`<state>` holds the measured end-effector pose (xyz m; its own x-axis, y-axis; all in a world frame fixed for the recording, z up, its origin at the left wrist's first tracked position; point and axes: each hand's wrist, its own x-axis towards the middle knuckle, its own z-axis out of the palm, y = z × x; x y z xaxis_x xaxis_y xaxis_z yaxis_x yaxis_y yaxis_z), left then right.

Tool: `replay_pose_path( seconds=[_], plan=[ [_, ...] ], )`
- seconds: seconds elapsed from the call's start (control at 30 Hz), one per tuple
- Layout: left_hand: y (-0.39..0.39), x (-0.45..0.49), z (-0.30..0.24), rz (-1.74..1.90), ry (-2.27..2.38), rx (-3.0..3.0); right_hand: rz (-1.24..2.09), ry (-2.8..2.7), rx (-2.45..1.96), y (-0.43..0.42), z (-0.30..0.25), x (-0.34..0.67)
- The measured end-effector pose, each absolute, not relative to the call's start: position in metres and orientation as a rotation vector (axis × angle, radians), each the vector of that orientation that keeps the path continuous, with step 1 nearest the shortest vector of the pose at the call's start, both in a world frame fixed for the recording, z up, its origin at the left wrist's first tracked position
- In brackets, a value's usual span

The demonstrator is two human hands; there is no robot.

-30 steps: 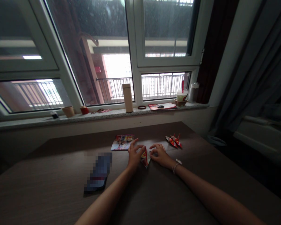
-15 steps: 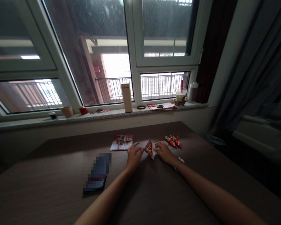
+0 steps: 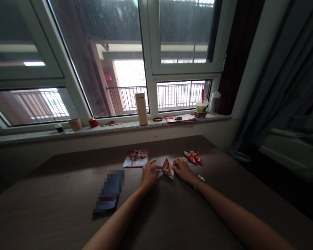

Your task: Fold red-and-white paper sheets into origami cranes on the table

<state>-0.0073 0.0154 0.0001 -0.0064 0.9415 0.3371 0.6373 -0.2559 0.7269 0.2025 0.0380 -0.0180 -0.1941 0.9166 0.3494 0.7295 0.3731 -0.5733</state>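
Note:
A small folded piece of red printed paper [image 3: 168,169] lies on the dark wooden table [image 3: 187,215] between my hands. My left hand [image 3: 149,173] rests on the table just left of it, fingers spread, fingertips touching its left edge. My right hand [image 3: 182,169] is on its right side, fingers curled and pinching the paper's edge. A bracelet shows on my right wrist. Two finished red paper cranes [image 3: 193,157] sit a little beyond my right hand. A stack of colourful printed sheets [image 3: 136,158] lies beyond my left hand.
A dark phone [image 3: 109,193] lies on the table to the left of my left arm. On the windowsill [image 3: 28,134] stand a tall beige flask [image 3: 141,108], cups, a drink with a straw [image 3: 201,104], scissors on red paper [image 3: 179,118]. Curtains hang at right.
The folded paper moved away from me and was turned from lying under my left fingers to standing between both hands. My hands followed it slightly forward.

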Motion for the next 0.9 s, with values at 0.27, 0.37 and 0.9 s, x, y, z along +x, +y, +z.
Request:
replay_pose_path(
  seconds=[0.27, 0.37, 0.9],
  plan=[
    [0.014, -0.006, 0.001, 1.056, 1.672, 1.978, 0.311, -2.054, -1.43, 0.034, -0.019, 0.201],
    [0.015, -0.006, 0.0, 1.052, 1.678, 1.979, 0.296, -2.063, -1.418, 0.032, -0.018, 0.2],
    [0.018, -0.005, -0.009, 1.097, 1.683, 2.005, 0.304, -2.117, -1.295, 0.023, -0.01, 0.197]
  ],
)
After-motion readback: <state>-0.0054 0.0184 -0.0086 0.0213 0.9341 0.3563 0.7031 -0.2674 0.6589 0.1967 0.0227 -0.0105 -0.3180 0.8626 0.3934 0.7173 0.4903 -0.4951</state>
